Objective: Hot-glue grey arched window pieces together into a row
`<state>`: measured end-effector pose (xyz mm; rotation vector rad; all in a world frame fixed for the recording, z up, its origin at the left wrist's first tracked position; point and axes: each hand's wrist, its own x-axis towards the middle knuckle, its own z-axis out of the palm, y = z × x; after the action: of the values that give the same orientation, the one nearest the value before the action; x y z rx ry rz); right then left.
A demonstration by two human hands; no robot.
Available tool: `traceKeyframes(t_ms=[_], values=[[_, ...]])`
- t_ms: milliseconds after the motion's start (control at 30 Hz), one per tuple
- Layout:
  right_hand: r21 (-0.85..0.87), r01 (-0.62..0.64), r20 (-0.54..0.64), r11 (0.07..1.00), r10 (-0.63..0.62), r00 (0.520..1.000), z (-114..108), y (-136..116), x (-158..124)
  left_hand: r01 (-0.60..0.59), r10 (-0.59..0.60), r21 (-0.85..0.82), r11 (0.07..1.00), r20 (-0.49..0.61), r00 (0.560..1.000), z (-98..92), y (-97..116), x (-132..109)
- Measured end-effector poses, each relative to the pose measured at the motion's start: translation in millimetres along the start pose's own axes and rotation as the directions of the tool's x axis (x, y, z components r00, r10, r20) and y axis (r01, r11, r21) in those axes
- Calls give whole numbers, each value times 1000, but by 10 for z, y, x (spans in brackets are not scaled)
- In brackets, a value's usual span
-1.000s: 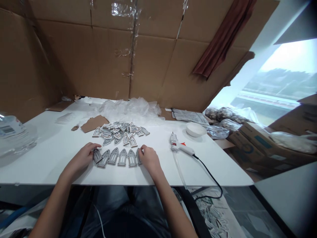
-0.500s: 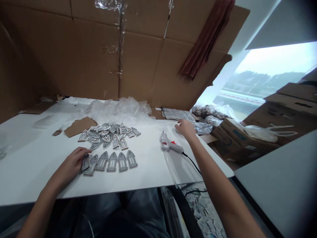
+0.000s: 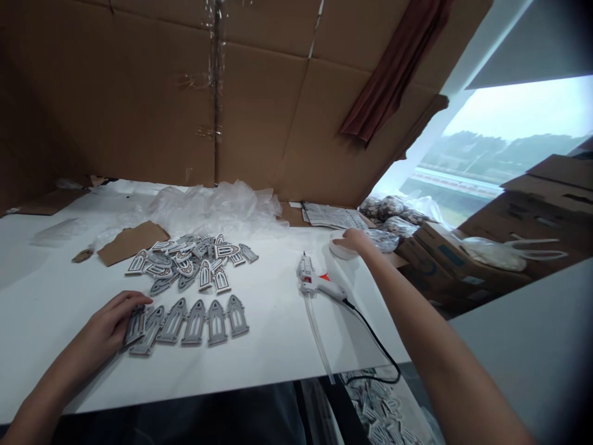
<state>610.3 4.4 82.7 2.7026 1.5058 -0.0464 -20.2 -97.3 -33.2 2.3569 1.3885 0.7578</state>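
My left hand point(image 3: 118, 318) is closed around a small grey arched window-shaped piece point(image 3: 136, 326) at the left end of a row. Several similar grey window pieces point(image 3: 194, 322) lie side by side to its right, the leftmost ones overlapping. Behind the row is a loose heap of the same pieces point(image 3: 185, 256), some with pale, patterned faces up. On the right, my right hand point(image 3: 354, 240) has its fingers bent down at a shallow white round thing point(image 3: 343, 251); whatever they pinch is hidden. A white glue gun point(image 3: 319, 283) lies between the hands, a clear glue stick trailing from it.
Crumpled clear plastic point(image 3: 217, 207) and a torn cardboard piece point(image 3: 134, 242) lie behind the heap. A large cardboard sheet point(image 3: 259, 111) walls the table's back. The glue gun's black cord point(image 3: 377, 334) hangs over the front edge. Cardboard boxes point(image 3: 440, 266) stand at right.
The view has shifted, so the table things sit lower and further left. The white round thing now shows more clearly under my right hand. My left hand stays at the row's left end.
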Motion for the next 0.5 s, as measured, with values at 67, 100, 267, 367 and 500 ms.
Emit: traceKeyframes(t_ms=[67, 100, 267, 367, 500], values=[[8, -13, 52, 1000, 12, 999, -6, 3, 45, 16, -16, -13, 1000, -2, 1000, -7, 17, 3], [17, -15, 70, 1000, 14, 997, -9, 7, 66, 26, -26, -18, 1000, -4, 1000, -10, 25, 4], [88, -15, 106, 996, 6, 994, -6, 50, 128, 49, -50, -44, 998, -20, 999, -30, 68, 4], [137, -15, 86, 990, 4, 996, -13, 80, 119, 70, -70, -47, 996, 0, 998, -52, 105, 1], [204, -25, 30, 979, 19, 999, -45, 102, 77, 98, -97, -54, 994, 29, 995, -67, 124, -4]])
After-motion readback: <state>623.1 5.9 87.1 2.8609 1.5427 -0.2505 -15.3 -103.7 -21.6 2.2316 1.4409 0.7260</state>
